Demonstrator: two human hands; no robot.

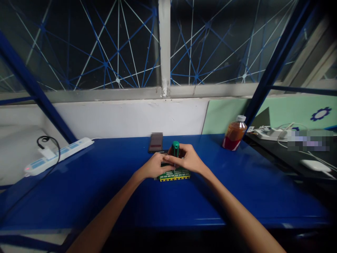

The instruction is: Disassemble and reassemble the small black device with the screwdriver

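A screwdriver (175, 147) with a green and black handle stands upright over a green board (181, 173) that has rows of pale marks and a yellow toothed front edge. Around its handle, the fingers of my right hand (190, 159) are closed. My left hand (154, 166) is at the board's left side, its thumb and fingertips drawn together near the screwdriver's thin shaft. What lies between those fingertips is too small and covered to make out. Both hands hide the back part of the board.
Behind my hands a dark phone (156, 142) lies on the blue table (110, 200). A white power strip (61, 154) with a black cable is at the left. To the right stands a bottle (234, 135) of amber drink. Cables and a white adapter (315, 165) lie on a dark surface farther right.
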